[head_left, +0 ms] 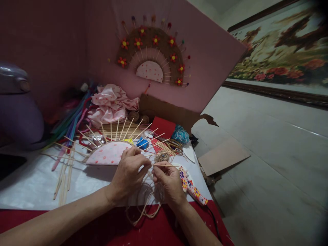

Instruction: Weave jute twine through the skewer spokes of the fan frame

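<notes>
A half-round piece covered in pink dotted cloth [109,153] stands on the white sheet, with thin wooden sticks [123,128] fanning out from its curved edge. At its right end my left hand [130,172] has thumb and fingers pinched together on the twine, close to the lowest right stick [165,165]. My right hand [167,181] faces it, fingertips closed on the twine beside that same stick. Loops of brown twine [148,213] hang below and between both hands. The exact grip points are partly hidden by the fingers.
Behind lie crumpled pink cloth [110,104], blue yarn [180,134], a twine ball [162,156], scissors [175,146] and red card [164,126]. A flowered glue gun [196,193] with a cord is at right. Loose sticks [63,179] lie left. A decorated pink board [200,61] leans behind.
</notes>
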